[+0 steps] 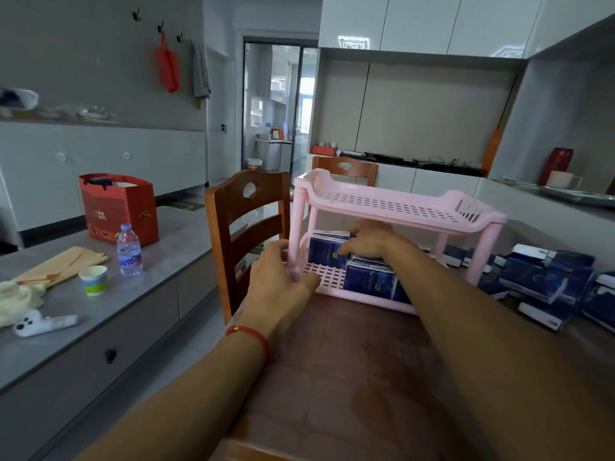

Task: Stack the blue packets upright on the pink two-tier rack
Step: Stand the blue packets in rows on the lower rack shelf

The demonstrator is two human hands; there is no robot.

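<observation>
Now L hand [283,272] grips pink rack [392,206] post; R hand [369,242] pinches blue packet [327,252], label unreadable.

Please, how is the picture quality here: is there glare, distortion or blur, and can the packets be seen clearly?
Head view: wide-angle bending at the edges; glare patches on the white upper cabinets; bright doorway washed out; blue packets in the rack fairly sharp, though the right hand hides some; loose packets on the table's right look softer.

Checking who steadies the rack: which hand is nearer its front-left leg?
Left. The left hand wraps the rack's front-left leg; the right hand is farther right, inside the lower tier on the blue packets.
</observation>
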